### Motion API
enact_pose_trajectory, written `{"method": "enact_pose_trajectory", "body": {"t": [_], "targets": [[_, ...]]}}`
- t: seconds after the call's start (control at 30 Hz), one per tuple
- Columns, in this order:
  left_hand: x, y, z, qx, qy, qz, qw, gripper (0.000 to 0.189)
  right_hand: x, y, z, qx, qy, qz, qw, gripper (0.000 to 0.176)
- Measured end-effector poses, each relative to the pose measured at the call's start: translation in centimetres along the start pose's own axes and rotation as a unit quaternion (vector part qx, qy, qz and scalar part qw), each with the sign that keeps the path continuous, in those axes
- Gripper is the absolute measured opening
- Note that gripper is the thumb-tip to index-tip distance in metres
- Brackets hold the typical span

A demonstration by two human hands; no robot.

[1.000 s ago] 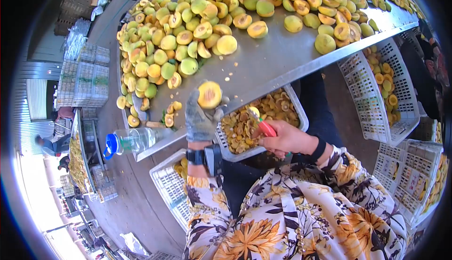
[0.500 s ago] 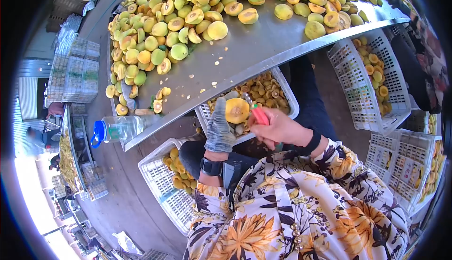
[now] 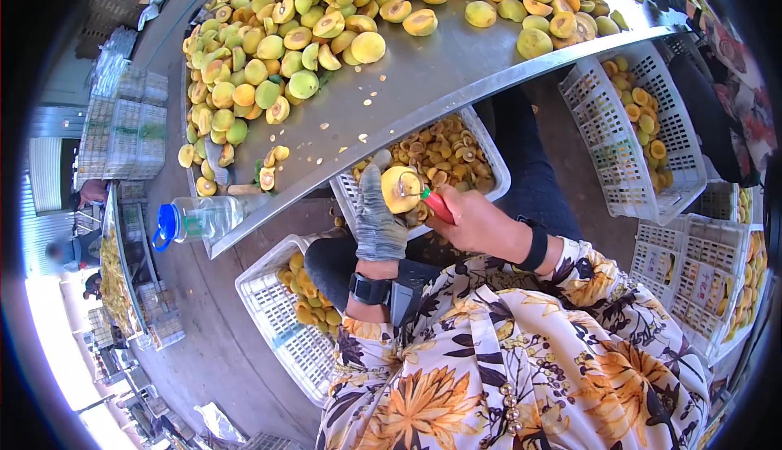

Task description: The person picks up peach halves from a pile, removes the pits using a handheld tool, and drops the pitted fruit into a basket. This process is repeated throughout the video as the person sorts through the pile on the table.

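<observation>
My left hand (image 3: 380,226), in a grey glove, is closed around a yellow peach half (image 3: 397,191), cut face up. In my right hand (image 3: 482,223), bare, is a red-handled pitting tool (image 3: 438,206) with a green collar. Its curved metal end lies against the middle of the peach half, over the pit area. Below both hands stands a white crate (image 3: 502,175) holding many small peach pieces.
A metal table (image 3: 440,67) bears a big heap of peach halves (image 3: 269,67). At its near left corner lies a water bottle (image 3: 204,218) with a blue cap. White crates of peaches stand left (image 3: 285,320) and right (image 3: 586,100) of my legs.
My right hand has brought the pitting tool's metal end down onto the peach half's cut face. The left hand still holds the half, now tilted slightly.
</observation>
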State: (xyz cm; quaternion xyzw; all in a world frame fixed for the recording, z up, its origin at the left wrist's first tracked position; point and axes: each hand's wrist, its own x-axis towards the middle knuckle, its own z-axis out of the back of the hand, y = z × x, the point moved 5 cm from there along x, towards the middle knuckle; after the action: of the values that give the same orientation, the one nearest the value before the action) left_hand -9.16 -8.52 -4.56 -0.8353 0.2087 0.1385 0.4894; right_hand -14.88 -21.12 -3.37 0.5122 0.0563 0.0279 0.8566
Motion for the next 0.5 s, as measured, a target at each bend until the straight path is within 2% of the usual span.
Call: {"method": "enact_pose_trajectory", "body": {"t": [0.03, 0.1, 0.23, 0.37, 0.43, 0.5], "targets": [[-0.2, 0.0, -0.5, -0.001, 0.002, 0.001, 1.0, 0.032, -0.2, -0.2, -0.3, -0.007, 0.013, 0.003, 1.0, 0.031], [-0.5, -0.3, -1.5, 0.067, 0.038, -0.056, 0.995, 0.033, -0.3, -0.7, -0.6, -0.012, -0.004, 0.005, 1.0, 0.029], [-0.2, 1.2, -1.4, 0.05, 0.049, -0.083, 0.994, 0.042, -0.9, -0.8, -0.7, 0.021, -0.031, 0.003, 0.999, 0.026], [0.8, 2.2, -1.1, 0.051, -0.003, -0.108, 0.993, 0.03, -1.4, -1.1, -1.6, 0.047, -0.017, -0.034, 0.998, 0.023], [1.3, 2.0, -0.4, 0.029, -0.016, -0.081, 0.996, 0.025, -1.3, -1.0, -1.8, 0.038, 0.001, -0.034, 0.999, 0.022], [1.6, 1.7, -0.3, 0.067, 0.105, -0.023, 0.992, 0.024, -1.2, -1.2, -2.0, 0.031, 0.022, -0.032, 0.999, 0.021]]}}
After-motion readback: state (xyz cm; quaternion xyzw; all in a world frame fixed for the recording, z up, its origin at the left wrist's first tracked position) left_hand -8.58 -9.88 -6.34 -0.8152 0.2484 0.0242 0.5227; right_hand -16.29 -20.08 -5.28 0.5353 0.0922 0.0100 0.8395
